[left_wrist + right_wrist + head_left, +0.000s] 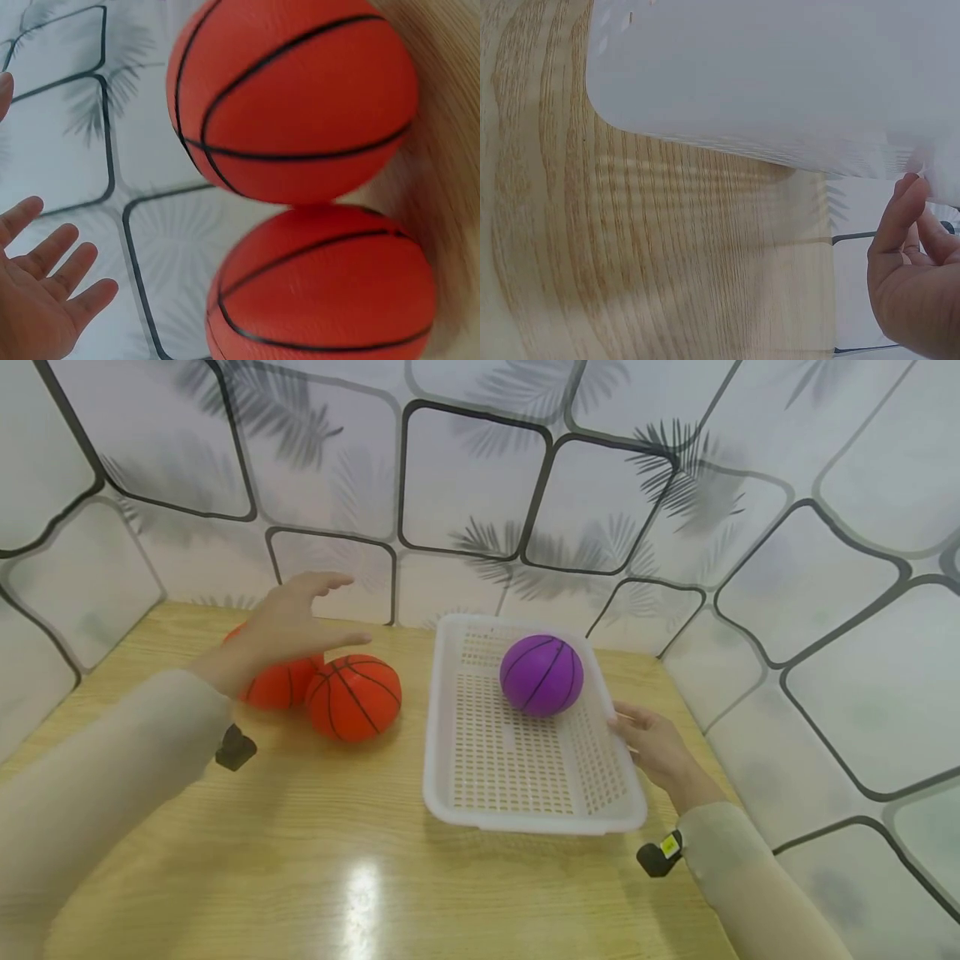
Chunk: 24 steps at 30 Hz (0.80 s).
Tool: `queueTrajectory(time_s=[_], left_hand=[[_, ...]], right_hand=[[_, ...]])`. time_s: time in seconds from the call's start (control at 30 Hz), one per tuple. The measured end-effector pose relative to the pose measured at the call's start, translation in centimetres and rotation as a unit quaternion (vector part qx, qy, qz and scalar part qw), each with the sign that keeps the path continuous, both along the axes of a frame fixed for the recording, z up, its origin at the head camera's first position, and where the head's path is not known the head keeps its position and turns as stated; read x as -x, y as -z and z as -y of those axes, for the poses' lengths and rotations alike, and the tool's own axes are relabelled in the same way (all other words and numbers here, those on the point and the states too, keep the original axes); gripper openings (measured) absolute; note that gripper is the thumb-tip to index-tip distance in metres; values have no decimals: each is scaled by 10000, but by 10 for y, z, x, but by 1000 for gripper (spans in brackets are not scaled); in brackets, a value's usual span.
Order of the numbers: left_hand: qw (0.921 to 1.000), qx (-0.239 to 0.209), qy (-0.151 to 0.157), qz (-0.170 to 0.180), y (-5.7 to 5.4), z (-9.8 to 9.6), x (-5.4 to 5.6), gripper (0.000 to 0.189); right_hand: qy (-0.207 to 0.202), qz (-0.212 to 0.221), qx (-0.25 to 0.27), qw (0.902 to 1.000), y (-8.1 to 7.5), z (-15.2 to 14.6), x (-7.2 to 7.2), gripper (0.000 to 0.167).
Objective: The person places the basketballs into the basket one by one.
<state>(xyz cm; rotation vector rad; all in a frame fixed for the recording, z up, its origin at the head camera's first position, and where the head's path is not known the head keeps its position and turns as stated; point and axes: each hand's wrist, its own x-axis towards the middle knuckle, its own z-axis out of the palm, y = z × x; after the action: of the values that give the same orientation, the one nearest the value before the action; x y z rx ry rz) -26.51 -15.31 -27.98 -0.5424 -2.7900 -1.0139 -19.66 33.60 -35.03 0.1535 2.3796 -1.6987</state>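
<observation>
Hands differ: left (288, 622) spread near red balls (354, 699), right (651, 745) seemingly pinching the white basket (517, 820).

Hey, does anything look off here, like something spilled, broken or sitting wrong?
No, nothing stands out. The purple ball sits inside the white basket, the two orange balls rest side by side on the table, and no spill or damage shows.

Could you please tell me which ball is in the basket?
The purple ball is in the white basket; the two orange-red balls lie outside, on the table.
</observation>
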Motion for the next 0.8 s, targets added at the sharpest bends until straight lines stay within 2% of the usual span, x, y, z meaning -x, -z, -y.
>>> queueTrajectory(time_s=[0.13,0.3,0.6,0.8], left_hand=[[9998,115,-78,-124,3,16,-2,87],[9990,269,-215,-283,13,38,-2,84],[9975,395,-582,82,37,72,1,88],[9973,517,-527,59,52,90,8,87]], right_hand=[[-1,-9,-14,10000,1,1,0,55],[27,-28,-8,10000,1,1,0,54],[73,-55,-23,10000,0,2,1,53],[30,-48,0,10000,0,1,0,54]])
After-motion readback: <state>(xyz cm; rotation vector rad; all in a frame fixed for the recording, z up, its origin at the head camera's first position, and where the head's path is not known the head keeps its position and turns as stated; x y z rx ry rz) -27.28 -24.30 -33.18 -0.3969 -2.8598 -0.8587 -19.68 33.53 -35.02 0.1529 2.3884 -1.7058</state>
